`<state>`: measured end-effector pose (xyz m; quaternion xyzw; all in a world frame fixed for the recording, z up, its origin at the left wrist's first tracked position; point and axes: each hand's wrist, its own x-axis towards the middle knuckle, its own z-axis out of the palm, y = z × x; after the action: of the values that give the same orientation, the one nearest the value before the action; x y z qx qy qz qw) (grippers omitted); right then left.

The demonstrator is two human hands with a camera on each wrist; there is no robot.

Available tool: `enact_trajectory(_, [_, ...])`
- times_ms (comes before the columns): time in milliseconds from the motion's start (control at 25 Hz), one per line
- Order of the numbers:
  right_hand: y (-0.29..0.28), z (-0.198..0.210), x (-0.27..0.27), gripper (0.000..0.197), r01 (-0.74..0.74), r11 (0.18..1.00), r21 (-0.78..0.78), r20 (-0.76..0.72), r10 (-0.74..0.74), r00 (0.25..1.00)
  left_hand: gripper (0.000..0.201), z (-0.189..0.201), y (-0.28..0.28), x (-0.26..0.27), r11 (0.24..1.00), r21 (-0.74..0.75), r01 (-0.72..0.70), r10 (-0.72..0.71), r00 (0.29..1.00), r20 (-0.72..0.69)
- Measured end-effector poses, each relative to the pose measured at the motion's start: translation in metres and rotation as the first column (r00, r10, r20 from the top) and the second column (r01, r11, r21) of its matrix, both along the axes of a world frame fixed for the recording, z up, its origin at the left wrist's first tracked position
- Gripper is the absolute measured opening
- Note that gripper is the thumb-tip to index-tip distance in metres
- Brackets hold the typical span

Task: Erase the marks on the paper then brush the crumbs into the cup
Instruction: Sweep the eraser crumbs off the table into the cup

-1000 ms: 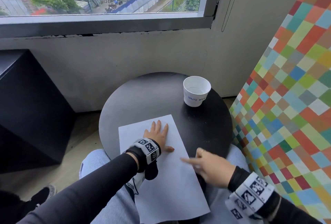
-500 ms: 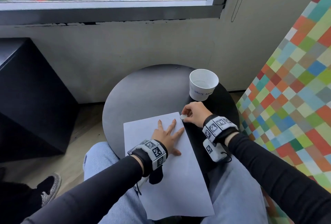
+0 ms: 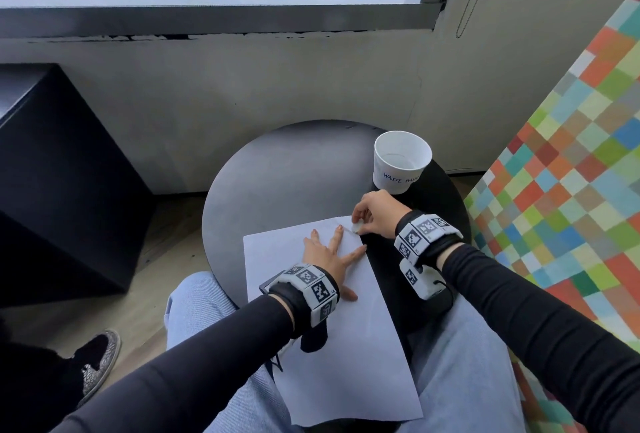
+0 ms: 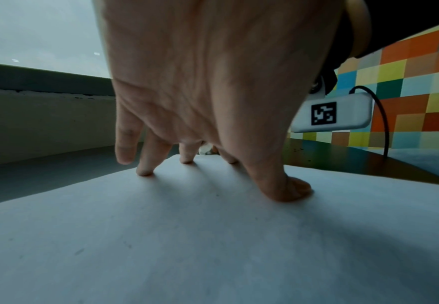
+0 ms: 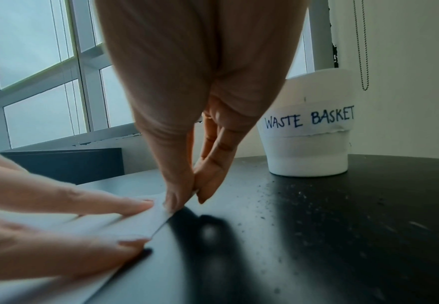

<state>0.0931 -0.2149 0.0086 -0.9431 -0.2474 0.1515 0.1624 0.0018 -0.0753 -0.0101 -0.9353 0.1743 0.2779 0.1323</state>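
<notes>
A round black table (image 3: 284, 169) stands below a grey window sill, with a black cabinet (image 3: 52, 173) well apart on its left and a panel of many-coloured squares (image 3: 571, 155) close along its right side. Most of the tabletop's far and left part is bare, and fine pale specks dot the dark surface near the cup in the right wrist view. A plain white sheet of paper (image 3: 346, 346) lies slanted across the near half; its far corner sits on the table, and its near end juts past the table's rim over the person's jeans. Faint pencil lines show near that far corner. A white paper cup (image 3: 401, 162) labelled "WASTE BASKET" stands upright near the table's far right rim, just beyond the paper's corner. The left hand (image 3: 329, 256) lies flat on the paper, fingers spread, fingertips pressing down. The right hand (image 3: 375, 213) pinches a small white eraser (image 3: 357, 226) against the paper's far right corner, just beside the left fingertips.
</notes>
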Motion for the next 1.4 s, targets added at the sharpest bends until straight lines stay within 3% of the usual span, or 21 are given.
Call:
enact_trajectory(280, [0.010, 0.003, 0.012, 0.017, 0.007, 1.000, 0.020, 0.058, -0.008, 0.998, 0.106, 0.002, 0.001, 0.006, 0.994, 0.057, 0.090, -0.094, 0.991, 0.091])
enact_trajectory(480, [0.008, -0.003, 0.010, 0.018, 0.004, 1.000, 0.021, 0.035, -0.005, 0.999, 0.115, 0.007, 0.001, 0.015, 0.997, 0.021, 0.075, -0.076, 0.996, 0.045])
enact_trajectory(640, [0.007, -0.001, 0.013, 0.020, -0.079, 0.997, -0.008, -0.020, 0.079, 0.997, 0.115, 0.009, 0.003, 0.015, 0.998, 0.017, 0.058, -0.058, 0.998, 0.024])
enact_trajectory(1320, [0.001, 0.001, 0.013, 0.018, -0.141, 0.990, -0.007, -0.035, 0.141, 0.989, 0.110, 0.012, 0.006, 0.016, 0.999, -0.027, 0.046, -0.047, 0.998, -0.029])
enact_trajectory(1400, [0.001, 0.002, 0.013, 0.019, -0.166, 0.986, -0.029, -0.090, 0.162, 0.983, 0.110, 0.012, 0.006, 0.016, 0.999, -0.023, 0.044, -0.044, 0.999, -0.031])
